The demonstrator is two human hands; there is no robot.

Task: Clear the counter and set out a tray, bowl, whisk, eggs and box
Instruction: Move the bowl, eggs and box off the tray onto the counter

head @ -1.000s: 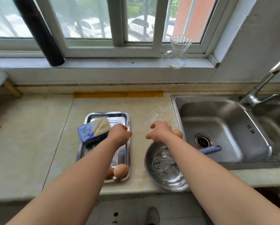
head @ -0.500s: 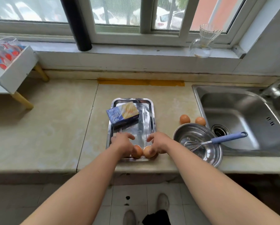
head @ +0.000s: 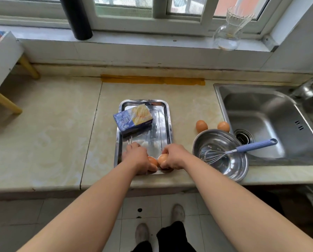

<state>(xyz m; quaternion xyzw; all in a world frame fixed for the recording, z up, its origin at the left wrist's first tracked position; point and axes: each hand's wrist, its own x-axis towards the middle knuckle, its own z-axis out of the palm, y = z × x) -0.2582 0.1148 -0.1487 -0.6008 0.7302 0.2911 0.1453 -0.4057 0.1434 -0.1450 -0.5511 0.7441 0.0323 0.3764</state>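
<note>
Kitchen desk (head: 52, 128) under a window, pale stone, sink (head: 272, 113) set in at the right.

Two eggs (head: 162, 158) lying touching at the near end of the tray (head: 167, 120), one under each hand. Left hand (head: 136, 158) curling over the left egg, fingers narrow and wrapping it; right hand (head: 175, 155) curling likewise on the right egg. Lifted or resting on the metal: cannot tell.

Box (head: 133, 118) sitting tilted across the tray's far left corner. Bowl (head: 220, 153) standing just right of the tray, overhanging the desk's front edge slightly, whisk (head: 237, 150) lying in it with the blue handle reaching out over the sink. Two more eggs (head: 201, 125) resting loose on the desk between bowl and sink rim, apart from each other. Glass jug (head: 228, 31) standing on the sill.

Judging the step in hand as gathering or placing the eggs on the tray. Advisable: cupping each egg lightly, keeping the shells from knocking together, setting down without rolling on the slick metal. Loose pair by the sink likely needing attention next; risk of rolling toward the basin.
</note>
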